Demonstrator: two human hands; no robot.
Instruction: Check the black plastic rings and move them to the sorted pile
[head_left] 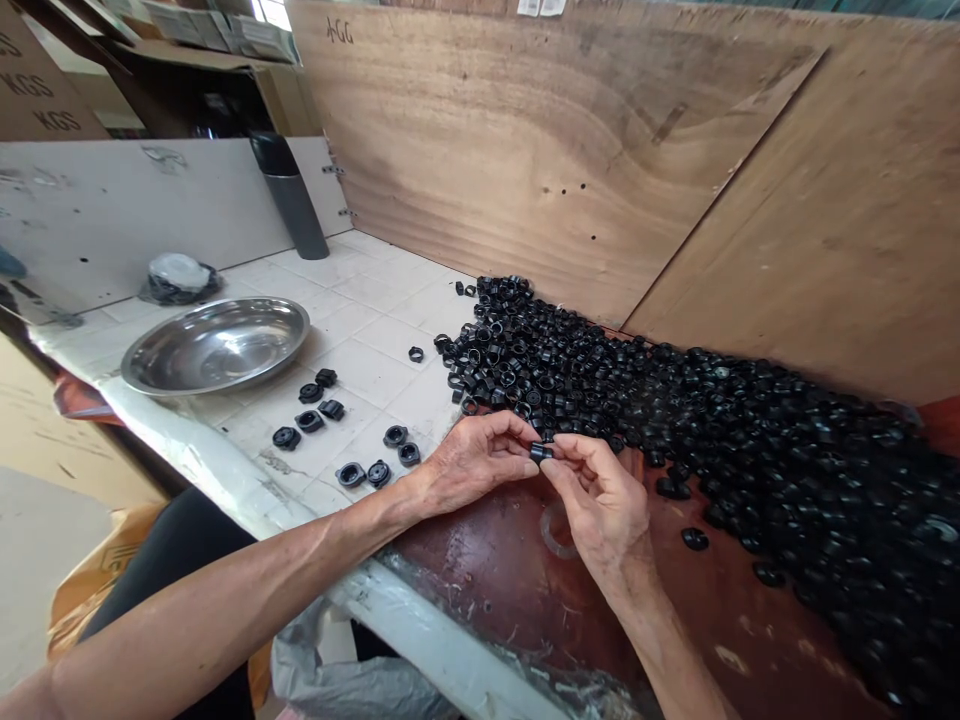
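Hands (469,462) and forearms (247,595) are bare; one leg (176,560) wears black.

The pinched plastic part (539,453) is glossy black, as is the heap of rings and caps (570,375). The counter (364,345) is off-white with a tile-like grid of fine lines; its other section (480,560) is reddish brown (with paler scuffs). The basin (217,345) is silvery, the flask (298,215) dark grey with a black lid (271,155). Wavy tan grain covers the plywood panel (517,130). The carton (45,80) is brown with dark "KGS" lettering.
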